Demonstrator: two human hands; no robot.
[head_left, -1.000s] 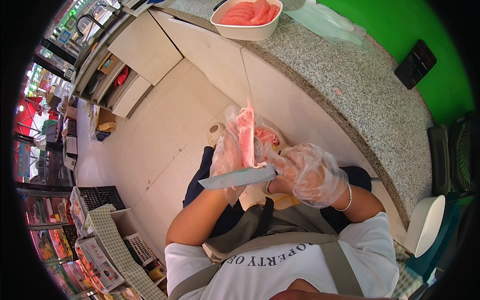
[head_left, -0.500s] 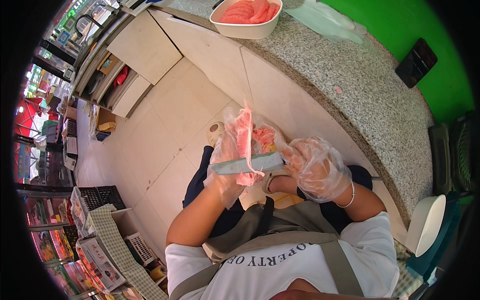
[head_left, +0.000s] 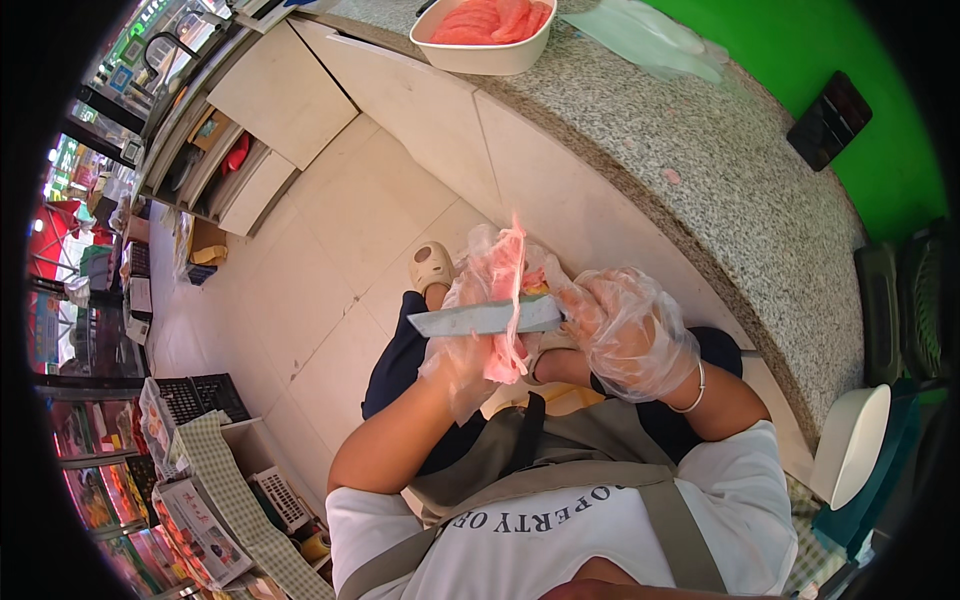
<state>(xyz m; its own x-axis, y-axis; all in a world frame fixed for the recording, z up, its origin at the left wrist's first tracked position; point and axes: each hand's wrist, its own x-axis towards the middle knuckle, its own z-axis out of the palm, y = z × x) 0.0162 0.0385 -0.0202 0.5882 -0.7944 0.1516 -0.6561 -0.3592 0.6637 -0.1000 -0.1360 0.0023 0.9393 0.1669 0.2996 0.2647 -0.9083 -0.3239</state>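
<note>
My left hand (head_left: 460,352), in a clear plastic glove, holds up a pink citrus segment (head_left: 507,355), likely pomelo. Its pale membrane edge stands upright toward me. A knife (head_left: 460,319) is gripped in my gloved right hand (head_left: 622,325); fingers are closed round the handle, which is mostly hidden. The blade lies crosswise over the segment, its tip pointing left past my left hand. Behind the segment, between my hands, pink fruit bits (head_left: 536,280) show in part. On the counter at the top, a white container (head_left: 490,60) holds peeled pink fruit pieces (head_left: 483,22).
A speckled stone counter (head_left: 720,190) curves along the right. On it lie pale green plastic gloves or film (head_left: 650,38). A dark phone (head_left: 830,120) is by the green wall. A white tub (head_left: 852,448) stands at lower right. Crates and boxes (head_left: 205,530) fill the lower left.
The knife blade has shifted slightly up and left across the segment. The segment has turned and tilted a little to the right. Both hands keep their holds.
</note>
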